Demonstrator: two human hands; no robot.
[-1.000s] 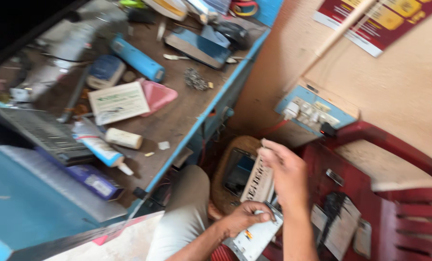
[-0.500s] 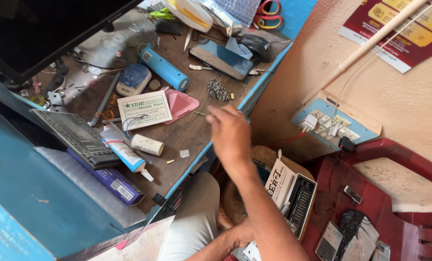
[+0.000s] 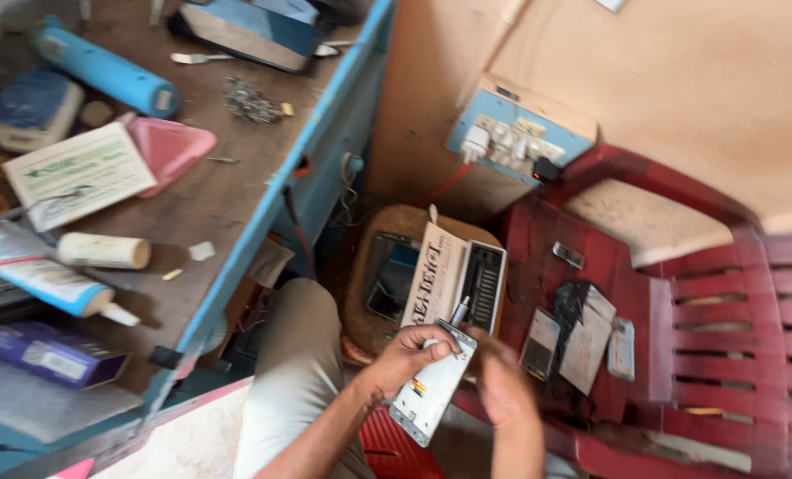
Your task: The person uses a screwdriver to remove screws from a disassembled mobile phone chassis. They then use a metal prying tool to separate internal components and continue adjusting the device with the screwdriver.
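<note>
— What does the place look like?

— A blue-edged wooden workbench [image 3: 236,191] takes up the left side, worn and cluttered. On it lie a blue cylinder [image 3: 108,71], a pink tray [image 3: 170,149] beside a white printed box [image 3: 77,173], a small cream tube [image 3: 103,251], a larger white and blue tube [image 3: 46,279] and a little heap of screws [image 3: 250,99]. The wall is tan plaster, with a blue switchboard [image 3: 520,133] fixed low on it. To the right stands a red plastic chair [image 3: 724,310], with a few phone parts [image 3: 578,333] lying on its seat. Between bench and chair a round stool [image 3: 360,302] bears an open screwdriver kit [image 3: 458,284].

— And the hands?

— Both are low in the middle, over the person's lap. The left hand [image 3: 400,359] is curled round the upper end of a white phone panel [image 3: 431,386], fingers closed on its edge, so it holds the panel tilted, its lower end pointing down toward the knee.

— The right?

— The right hand [image 3: 502,381] sits just beside the panel's right edge, fingers drawn in. It is blurred. A thin tool [image 3: 459,312] rises above the panel's top, but I cannot tell which hand holds it, or whether the right one is gripping anything.

— Where is the panel, then?

— In the air in front of the kit, near the chair seat, touching only the left hand for certain.
</note>
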